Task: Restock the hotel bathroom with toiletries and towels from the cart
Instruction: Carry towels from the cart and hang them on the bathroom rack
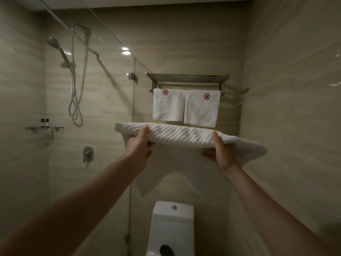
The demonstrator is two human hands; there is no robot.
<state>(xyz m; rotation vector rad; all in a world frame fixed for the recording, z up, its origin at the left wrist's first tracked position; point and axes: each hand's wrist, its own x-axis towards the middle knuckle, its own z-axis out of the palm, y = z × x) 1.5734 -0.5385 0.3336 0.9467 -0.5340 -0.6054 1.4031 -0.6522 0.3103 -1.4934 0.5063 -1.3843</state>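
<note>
Folded towel [180, 135] carried flat toward the wall rack [187, 78] at twelve o'clock, above the toilet [172, 224].

Thick waffle-weave cloth, soft and probably light; it sags at its nine and three o'clock ends, so supporting it from underneath near both ends looks best. Left hand [139, 145] and right hand [220, 152] each clasp it, thumb on top, fingers curled beneath. Two hanging towels [186, 108] already drape the rail.
</note>
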